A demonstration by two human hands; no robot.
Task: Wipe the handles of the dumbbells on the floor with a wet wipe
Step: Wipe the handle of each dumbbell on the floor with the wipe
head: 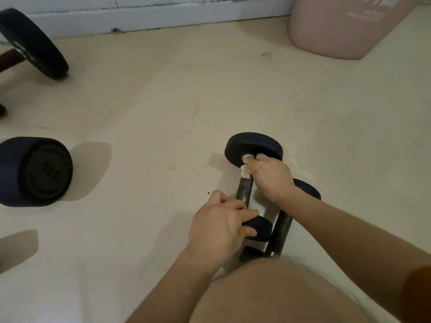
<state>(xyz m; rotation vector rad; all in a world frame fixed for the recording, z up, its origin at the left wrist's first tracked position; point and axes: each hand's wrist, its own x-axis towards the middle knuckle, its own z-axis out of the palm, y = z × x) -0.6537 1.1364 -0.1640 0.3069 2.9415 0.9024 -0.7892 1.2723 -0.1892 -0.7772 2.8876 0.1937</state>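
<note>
While left hand (219,227) grips near dumbbell end (261,227), right hand (268,176) clenches wet wipe (245,170) round handle (243,192).

Home workout corner: black dumbbells (35,171) on a scuffed cream floor (163,89), white skirting board (140,17), pink plastic bin (338,26).

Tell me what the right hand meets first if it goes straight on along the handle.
The dumbbell's far weight head: the right hand, gripping the wet wipe, looks almost against it.
</note>
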